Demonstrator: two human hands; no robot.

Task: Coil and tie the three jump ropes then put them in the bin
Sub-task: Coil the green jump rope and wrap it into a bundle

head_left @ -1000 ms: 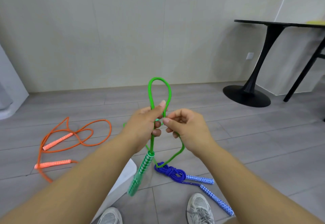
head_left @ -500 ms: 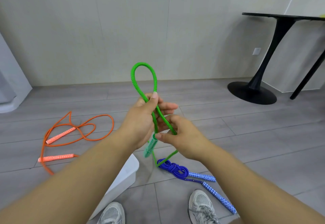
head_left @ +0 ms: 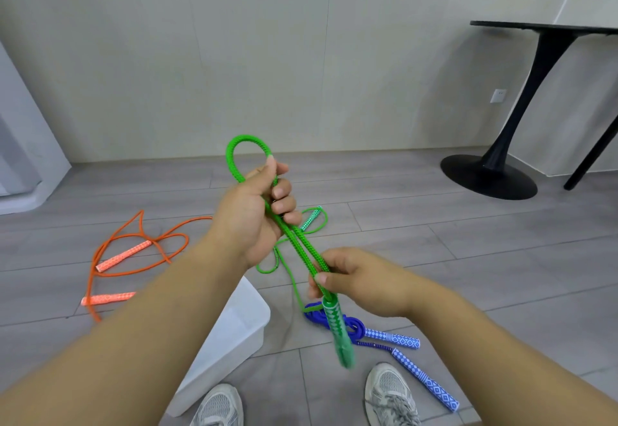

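My left hand (head_left: 257, 215) grips the green jump rope (head_left: 302, 251) just below a loop that stands up above my fist. Two strands run down and right to my right hand (head_left: 354, 280), which pinches them just above one green handle (head_left: 337, 332) hanging blurred below. The other green handle (head_left: 311, 218) and slack rope lie on the floor behind. The blue rope (head_left: 337, 322) lies coiled and knotted on the floor by my right shoe, its handles pointing right. The orange rope (head_left: 140, 251) sprawls loose on the floor at left. A white bin (head_left: 234, 332) stands under my left forearm.
Grey plank floor runs to a pale wall. A black pedestal table (head_left: 535, 68) with a round base stands at the right, a slanted black leg beside it. A white unit is at the far left edge. My two shoes (head_left: 388, 392) are at the bottom.
My right hand slid down the doubled green strands, away from my left hand, to just above the handle. The handle swung down and right. My left hand kept its grip below the loop.
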